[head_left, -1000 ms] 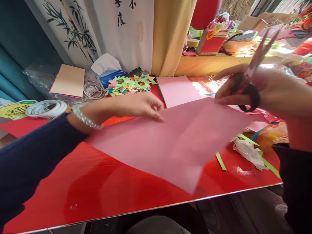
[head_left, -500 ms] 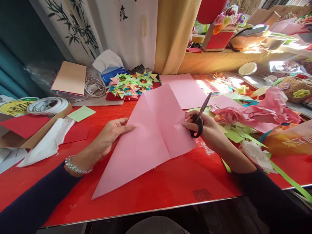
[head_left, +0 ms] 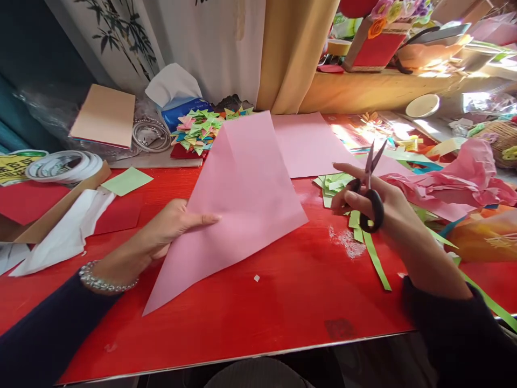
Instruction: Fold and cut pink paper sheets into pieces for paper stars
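A large pink paper sheet [head_left: 238, 205] stands tilted on the red table [head_left: 250, 318], its near corner resting on the surface. My left hand [head_left: 169, 229] grips the sheet's left edge, thumb on the front. To the right, my right hand [head_left: 371, 205] is closed through the black handles of a pair of scissors [head_left: 369, 186]. Its blades point up and are slightly apart, clear of the sheet.
A second pink sheet [head_left: 307, 143] lies flat behind. Several folded colourful paper stars [head_left: 197, 132] are piled by a tissue box [head_left: 177, 99]. Green strips [head_left: 371, 253], crumpled pink paper [head_left: 456, 180], tape rolls [head_left: 60, 167] and a cluttered shelf [head_left: 379, 89] surround the work area.
My right hand with the scissors has moved right, off the pink sheet. The sheet now stands more upright, held by my left hand alone.
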Demonstrator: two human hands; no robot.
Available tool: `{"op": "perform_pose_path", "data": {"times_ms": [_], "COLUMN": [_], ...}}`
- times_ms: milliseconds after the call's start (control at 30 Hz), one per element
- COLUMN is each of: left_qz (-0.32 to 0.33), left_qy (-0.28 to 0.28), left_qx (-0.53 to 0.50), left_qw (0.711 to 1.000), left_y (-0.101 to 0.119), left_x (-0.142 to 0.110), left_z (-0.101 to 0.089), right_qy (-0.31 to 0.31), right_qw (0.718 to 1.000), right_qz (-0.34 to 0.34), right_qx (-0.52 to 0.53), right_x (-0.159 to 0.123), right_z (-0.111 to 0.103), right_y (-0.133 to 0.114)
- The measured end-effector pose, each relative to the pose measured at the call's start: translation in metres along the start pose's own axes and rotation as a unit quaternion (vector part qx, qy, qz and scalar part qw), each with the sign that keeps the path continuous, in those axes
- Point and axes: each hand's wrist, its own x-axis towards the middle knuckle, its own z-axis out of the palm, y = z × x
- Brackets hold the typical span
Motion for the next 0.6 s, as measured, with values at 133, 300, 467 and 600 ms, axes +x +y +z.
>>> {"op": "perform_pose_path", "data": {"times_ms": [133,300,467,600], "left_qz": [0.049,0.09,0.142,0.17], "left_qy": [0.027,0.072,0.089,0.103], "left_qx": [-0.031,-0.049,-0.04,-0.046], "left_qw": [0.998,0.992,0.985,0.979], "left_y": [0.008,0.014,0.018,0.018], "left_x": [-0.005,-0.008,-0.012,-0.014], "left_z": [-0.009,-0.011,-0.011,-0.01], "right_qy": [-0.231,-0.414,-0.384,-0.355], "right_qw": [0.973,0.907,0.919,0.928], "right_qz": [-0.004,0.046,0.095,0.111], "right_qx": [0.028,0.059,0.009,-0.02], "right_x": [-0.015,-0.029,-0.032,-0.036], "right_z": [0.003,0.029,0.045,0.053], "right_y": [-0.012,-0.015,-0.01,-0.014]}}
